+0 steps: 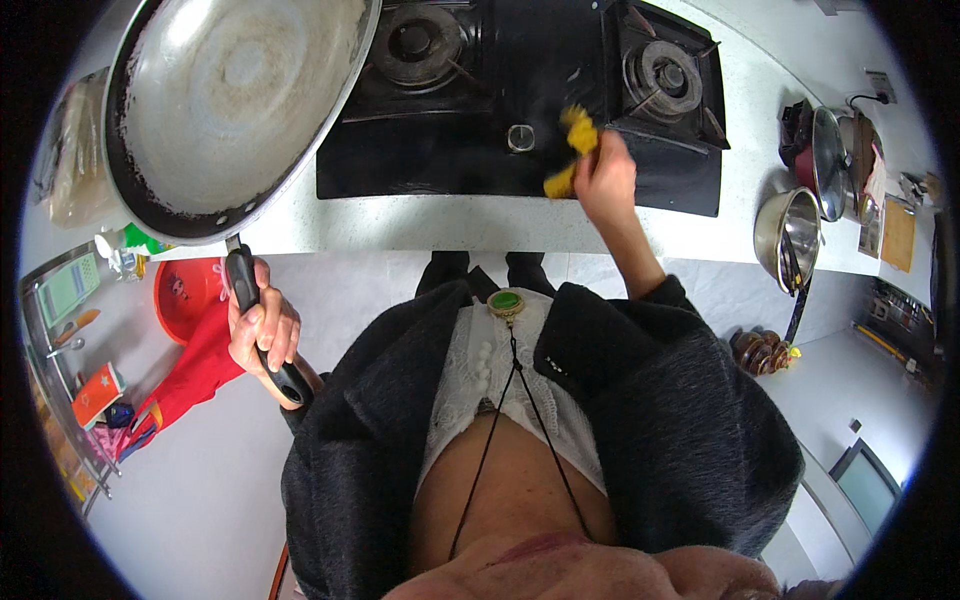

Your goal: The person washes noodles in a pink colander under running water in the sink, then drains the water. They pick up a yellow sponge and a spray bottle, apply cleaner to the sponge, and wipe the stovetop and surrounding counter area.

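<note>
My left hand (266,326) is closed around the black handle of a large frying pan (247,97), whose worn grey inside shows at the upper left, above the counter's edge. Pinched in my right hand (607,176) is a yellow cloth or sponge (581,135), slightly blurred, over the front of the black gas cooktop (450,161). It lies between the round control knob (520,138) and the right burner (670,78). The left burner (417,45) is behind the knob, near the pan's rim. Whether the cloth touches the cooktop I cannot tell.
A steel pot (787,232) with dark utensils and a glass-lidded pot (829,165) stand at the counter's right. A plastic bag (82,165) lies at the left, beyond the pan. Below the counter's left part are a red basin (187,300) and a wire rack (34,330).
</note>
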Tool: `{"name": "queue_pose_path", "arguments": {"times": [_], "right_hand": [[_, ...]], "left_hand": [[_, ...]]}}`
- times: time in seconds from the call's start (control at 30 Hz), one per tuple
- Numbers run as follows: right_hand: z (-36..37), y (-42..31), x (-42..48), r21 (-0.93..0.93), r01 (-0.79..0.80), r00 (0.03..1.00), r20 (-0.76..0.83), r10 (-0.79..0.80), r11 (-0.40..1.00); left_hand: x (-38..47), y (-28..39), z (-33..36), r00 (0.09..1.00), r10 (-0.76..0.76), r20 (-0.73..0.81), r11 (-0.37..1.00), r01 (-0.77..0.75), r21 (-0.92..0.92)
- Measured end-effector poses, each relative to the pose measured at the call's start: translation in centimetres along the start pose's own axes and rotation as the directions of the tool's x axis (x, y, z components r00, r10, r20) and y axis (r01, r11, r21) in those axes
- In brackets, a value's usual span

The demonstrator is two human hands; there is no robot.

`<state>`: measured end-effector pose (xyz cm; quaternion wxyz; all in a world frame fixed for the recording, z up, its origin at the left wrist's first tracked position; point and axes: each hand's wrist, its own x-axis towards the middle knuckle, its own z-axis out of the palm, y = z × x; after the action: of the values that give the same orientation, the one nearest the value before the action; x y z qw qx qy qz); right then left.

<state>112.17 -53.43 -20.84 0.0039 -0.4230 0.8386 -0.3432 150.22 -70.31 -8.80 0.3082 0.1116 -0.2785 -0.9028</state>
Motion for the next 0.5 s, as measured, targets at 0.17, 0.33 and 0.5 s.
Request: {"name": "queue_pose_path", "arguments": {"times": [0.17,0.33,0.5], "right_hand": [[0.4,-3.5,11.1,-0.262,0.050,0.993,-0.093,-0.077,0.964],[7.6,-3.6,15.1,-0.313,-0.070,0.734,0.627,0.261,0.947],[12.0,-0.5,19.1,-0.234,0.032,0.894,0.441,0.077,0.972]], "left_hand": [[0.1,0.4,0.0,0.999,-0.017,0.030,1.000,0.017,0.007],[0.2,0.8,0.1,0.999,-0.035,-0.009,0.999,0.035,0.033],[0.3,1.0,-0.2,0.999,-0.037,-0.038,0.999,0.039,0.031]]}}
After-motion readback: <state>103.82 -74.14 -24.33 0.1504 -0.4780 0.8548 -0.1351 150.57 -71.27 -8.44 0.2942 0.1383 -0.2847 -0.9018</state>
